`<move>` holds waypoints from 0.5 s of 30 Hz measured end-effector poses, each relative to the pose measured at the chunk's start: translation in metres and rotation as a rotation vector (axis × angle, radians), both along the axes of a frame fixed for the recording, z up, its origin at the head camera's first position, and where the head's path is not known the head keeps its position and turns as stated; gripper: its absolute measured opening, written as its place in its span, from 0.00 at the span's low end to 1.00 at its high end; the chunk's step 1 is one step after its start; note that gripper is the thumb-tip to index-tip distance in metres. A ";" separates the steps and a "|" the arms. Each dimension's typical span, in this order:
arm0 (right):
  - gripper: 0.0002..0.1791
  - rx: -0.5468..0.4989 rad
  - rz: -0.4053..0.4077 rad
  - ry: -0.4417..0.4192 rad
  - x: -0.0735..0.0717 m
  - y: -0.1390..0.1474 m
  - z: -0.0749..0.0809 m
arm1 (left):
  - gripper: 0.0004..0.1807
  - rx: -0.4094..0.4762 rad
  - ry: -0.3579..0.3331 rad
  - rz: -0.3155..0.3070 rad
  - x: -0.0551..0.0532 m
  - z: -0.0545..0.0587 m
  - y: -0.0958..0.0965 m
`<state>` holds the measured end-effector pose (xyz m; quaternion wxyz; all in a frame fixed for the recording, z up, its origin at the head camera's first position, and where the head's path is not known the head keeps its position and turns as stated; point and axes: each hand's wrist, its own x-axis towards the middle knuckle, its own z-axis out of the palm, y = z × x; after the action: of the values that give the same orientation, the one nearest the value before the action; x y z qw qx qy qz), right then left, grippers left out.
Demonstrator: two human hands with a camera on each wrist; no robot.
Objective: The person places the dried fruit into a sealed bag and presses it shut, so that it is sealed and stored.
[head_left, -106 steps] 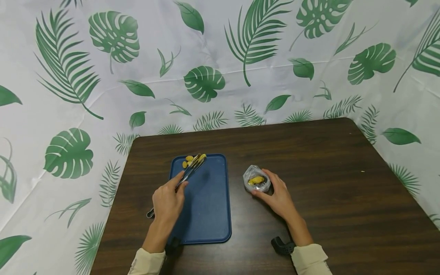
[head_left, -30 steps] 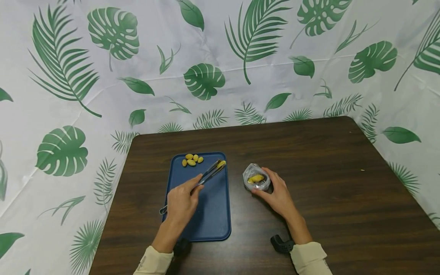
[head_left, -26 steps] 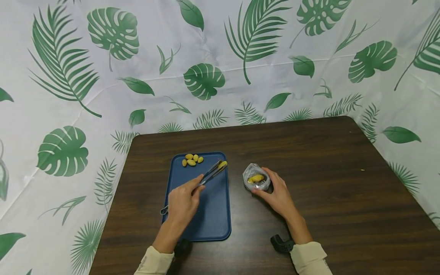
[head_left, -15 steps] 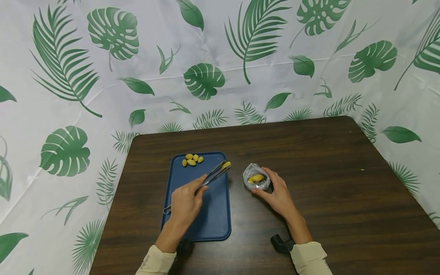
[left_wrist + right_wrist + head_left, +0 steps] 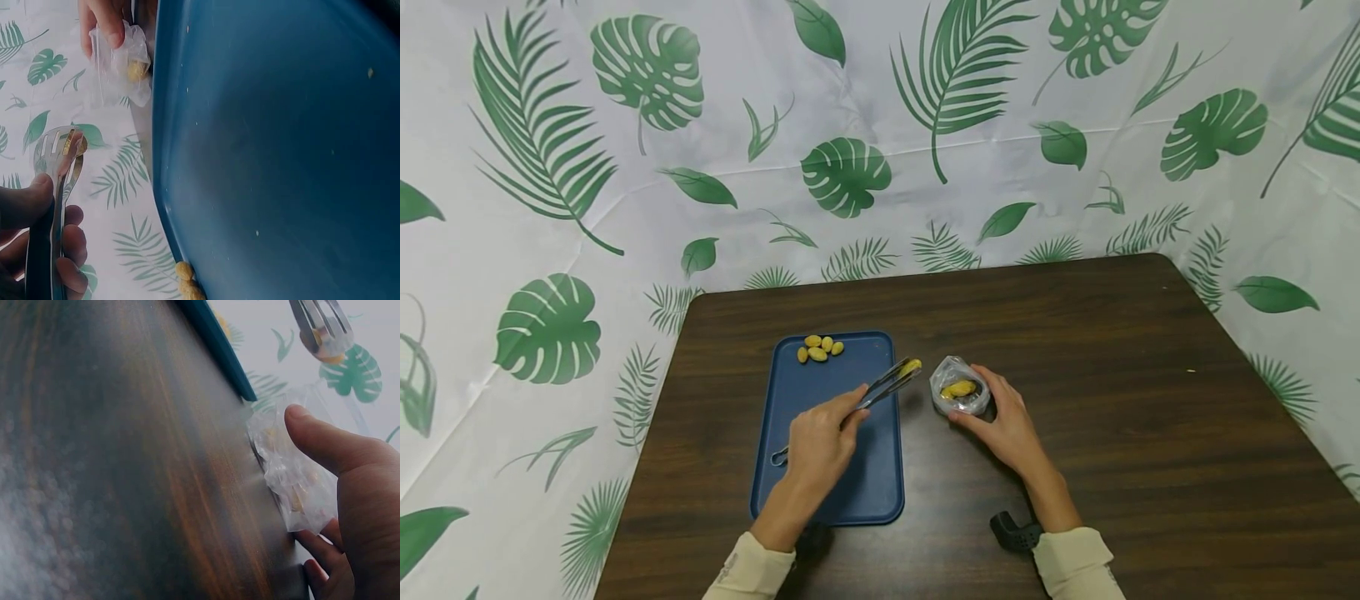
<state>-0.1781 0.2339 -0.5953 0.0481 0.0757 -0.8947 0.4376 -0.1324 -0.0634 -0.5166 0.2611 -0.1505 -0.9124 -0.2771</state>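
My left hand (image 5: 822, 442) grips metal tongs (image 5: 883, 389), which pinch a yellow oval piece (image 5: 910, 367) just past the right rim of the blue tray (image 5: 868, 475). Its kind is unclear; it looks like a small nugget. The left wrist view shows the thumb (image 5: 31, 199) and fingers on opposite sides of the tongs. To the right of the tray, my right hand (image 5: 1009, 425) holds a clear plastic bag (image 5: 951, 368) between thumb and fingers. The bag's mouth gapes upward, with yellow pieces (image 5: 958, 390) inside. A short gap separates the tongs' tips from the bag.
Several more yellow pieces (image 5: 817, 354) lie in the tray's far left corner. Small crumbs dot the tray in the left wrist view. The dark wooden table (image 5: 1135, 400) extends to the right, with a tiny yellow scrap (image 5: 1191, 371) on it. A leaf-print cloth (image 5: 970, 192) hangs behind.
The tongs lifted the yellow piece from the tray's far left group. My left hand has carried it rightward over the tray toward the bag. My right hand and the bag stay still.
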 end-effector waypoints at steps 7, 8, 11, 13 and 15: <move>0.48 -0.003 -0.002 -0.006 0.000 0.000 0.000 | 0.18 0.002 -0.007 -0.022 0.001 -0.001 0.004; 0.48 -0.002 -0.001 -0.006 0.000 0.000 0.000 | 0.18 0.002 -0.006 -0.025 0.001 -0.001 0.005; 0.48 -0.002 -0.002 -0.006 0.001 0.000 0.000 | 0.18 0.003 -0.006 -0.033 0.001 -0.001 0.006; 0.48 -0.002 -0.002 -0.006 0.001 0.000 0.001 | 0.18 0.001 -0.007 -0.037 0.002 -0.001 0.007; 0.47 -0.006 -0.003 -0.007 0.001 0.001 0.001 | 0.17 0.003 -0.009 -0.043 0.002 -0.001 0.008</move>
<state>-0.1770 0.2346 -0.5944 0.0457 0.0725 -0.8938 0.4403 -0.1307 -0.0551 -0.5173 0.2513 -0.1685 -0.9096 -0.2847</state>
